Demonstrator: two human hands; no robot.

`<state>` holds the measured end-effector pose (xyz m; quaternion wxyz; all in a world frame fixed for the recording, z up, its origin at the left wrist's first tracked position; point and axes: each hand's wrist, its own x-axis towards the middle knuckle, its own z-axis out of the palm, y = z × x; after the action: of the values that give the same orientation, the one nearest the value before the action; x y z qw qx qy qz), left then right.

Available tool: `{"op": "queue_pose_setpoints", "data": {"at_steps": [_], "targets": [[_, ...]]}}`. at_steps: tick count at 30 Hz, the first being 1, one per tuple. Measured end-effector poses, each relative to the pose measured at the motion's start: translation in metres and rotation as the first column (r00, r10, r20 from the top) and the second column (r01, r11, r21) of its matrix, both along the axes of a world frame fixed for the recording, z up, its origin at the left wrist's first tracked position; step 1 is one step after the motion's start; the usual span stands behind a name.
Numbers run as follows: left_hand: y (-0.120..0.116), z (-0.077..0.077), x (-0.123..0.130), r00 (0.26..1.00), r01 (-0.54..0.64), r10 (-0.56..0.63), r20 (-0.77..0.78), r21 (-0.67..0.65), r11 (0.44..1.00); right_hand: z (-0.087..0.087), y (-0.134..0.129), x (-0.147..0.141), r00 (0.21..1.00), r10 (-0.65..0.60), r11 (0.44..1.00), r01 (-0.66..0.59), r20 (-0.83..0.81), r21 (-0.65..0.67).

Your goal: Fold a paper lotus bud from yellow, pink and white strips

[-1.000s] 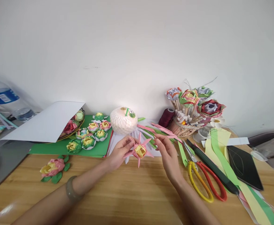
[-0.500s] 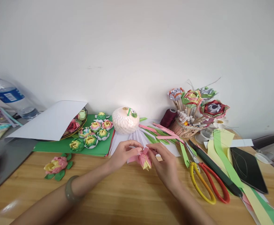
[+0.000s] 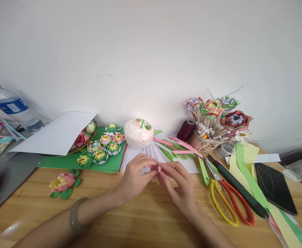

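Observation:
Above the middle of the table, both hands pinch one small folded pink paper flower (image 3: 159, 168). Its pale striped edge shows between the fingertips; the fingers hide most of the rest. My left hand (image 3: 138, 175), with a ring, is closed on its left side. From the right, my right hand (image 3: 180, 179) grips it between thumb and forefinger. Just beyond the hands, white paper strips (image 3: 147, 152) and pink paper strips (image 3: 184, 146) lie spread out. A finished pink and yellow paper flower with green leaves (image 3: 62, 183) rests at the left.
Scissors (image 3: 229, 201), a dark green cutter (image 3: 240, 187) and a black flat device (image 3: 276, 187) lie at right. Behind stand a basket of paper flowers (image 3: 205, 141), a thread spool (image 3: 186, 130) and a white netted ball (image 3: 138, 133). Green-yellow paper flowers (image 3: 100, 156) sit left, near a bottle (image 3: 13, 106).
The pink flower has turned between the hands, so its pink and yellow petals are now mostly covered. Both hands have drawn closer together, fingertips nearly meeting.

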<state>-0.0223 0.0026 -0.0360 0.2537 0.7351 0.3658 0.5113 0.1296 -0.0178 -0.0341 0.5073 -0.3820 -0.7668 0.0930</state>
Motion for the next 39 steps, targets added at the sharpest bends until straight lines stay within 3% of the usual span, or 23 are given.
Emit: {"op": "queue_pose_setpoints", "data": {"at_steps": [11, 19, 28, 35, 39], "targets": [[-0.002, -0.003, -0.001, 0.997, -0.076, 0.072, 0.027, 0.147, 0.986, -0.006, -0.001, -0.001, 0.997, -0.053, 0.987, 0.045, 0.051, 0.154], [-0.003, -0.006, -0.003, 0.997, -0.069, 0.071, -0.017, 0.111, 0.991, -0.007, -0.001, 0.000, 0.995, -0.073, 0.986, 0.062, 0.070, 0.157], [-0.002, -0.006, -0.003, 0.998, -0.058, 0.061, -0.009, 0.158, 0.986, -0.011, -0.002, 0.000, 0.994, -0.085, 0.986, 0.074, 0.066, 0.148], [-0.001, -0.008, 0.000, 1.000, -0.008, 0.006, 0.006, 0.276, 0.961, -0.014, -0.001, 0.000, 0.996, -0.075, 0.991, 0.070, 0.040, 0.111], [-0.001, -0.011, 0.000, 0.999, -0.034, 0.040, -0.021, 0.249, 0.968, -0.013, 0.000, -0.002, 0.995, -0.100, 0.993, 0.100, -0.001, 0.054]]}}
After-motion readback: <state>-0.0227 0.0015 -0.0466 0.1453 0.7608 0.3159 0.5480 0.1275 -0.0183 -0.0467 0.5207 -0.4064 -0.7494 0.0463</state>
